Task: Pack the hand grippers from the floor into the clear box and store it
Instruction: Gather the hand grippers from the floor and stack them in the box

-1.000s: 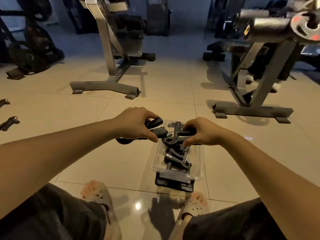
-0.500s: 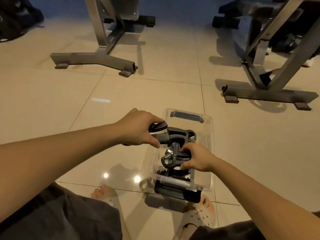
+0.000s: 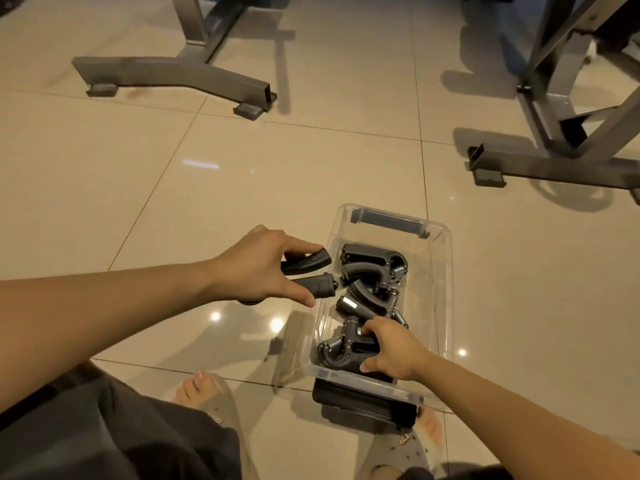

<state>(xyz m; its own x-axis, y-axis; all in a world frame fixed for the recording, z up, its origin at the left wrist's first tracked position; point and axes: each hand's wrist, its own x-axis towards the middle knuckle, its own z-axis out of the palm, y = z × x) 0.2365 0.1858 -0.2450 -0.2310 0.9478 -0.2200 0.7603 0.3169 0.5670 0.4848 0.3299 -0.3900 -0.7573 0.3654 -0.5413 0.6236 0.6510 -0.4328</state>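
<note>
Clear box (image 3: 440, 271) | right hand (image 3: 394, 351) has lowered its tightly gripped hand gripper (image 3: 341, 355) into the box's near end | left hand (image 3: 256, 268) clutches second hand gripper (image 3: 311, 265) beside the box's left wall, likely next

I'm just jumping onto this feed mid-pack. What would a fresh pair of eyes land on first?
The clear box on the tiled floor at centre right draws the eye first, with black hand grippers piled inside. The right hand grips the nearest gripper at the box's near end, while the left hand holds a further gripper at its left wall. Steel machine bases stand on the floor beyond.
</note>
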